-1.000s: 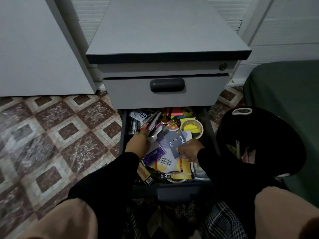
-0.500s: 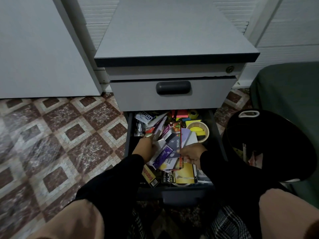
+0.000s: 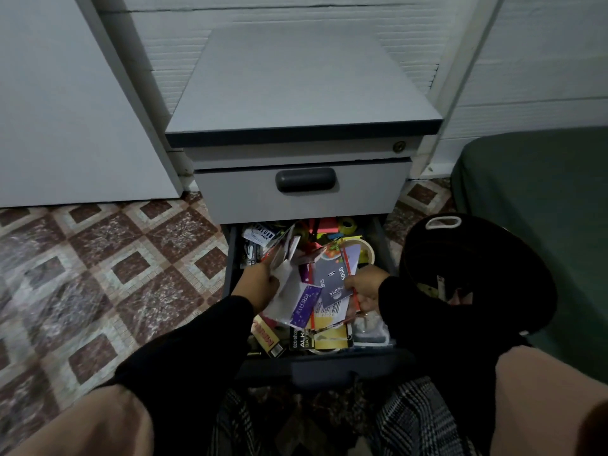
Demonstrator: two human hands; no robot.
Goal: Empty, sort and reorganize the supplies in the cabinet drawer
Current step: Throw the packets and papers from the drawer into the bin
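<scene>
We've got both hands in the drawer (image 3: 232, 258): left hand (image 3: 258, 284) gripping white packets (image 3: 283, 291), right hand (image 3: 367, 287) pinching the grey card stack (image 3: 332, 284).

Dim indoor light. Patterned tile floor (image 3: 108, 271) with brown-red diamonds in pale borders fills the left and centre-left of the frame. White panel (image 3: 62, 103) at upper left, white ribbed wall (image 3: 329, 14) along the top (horizontal slats). Dark green upholstered furniture (image 3: 539, 192) at right edge.
</scene>
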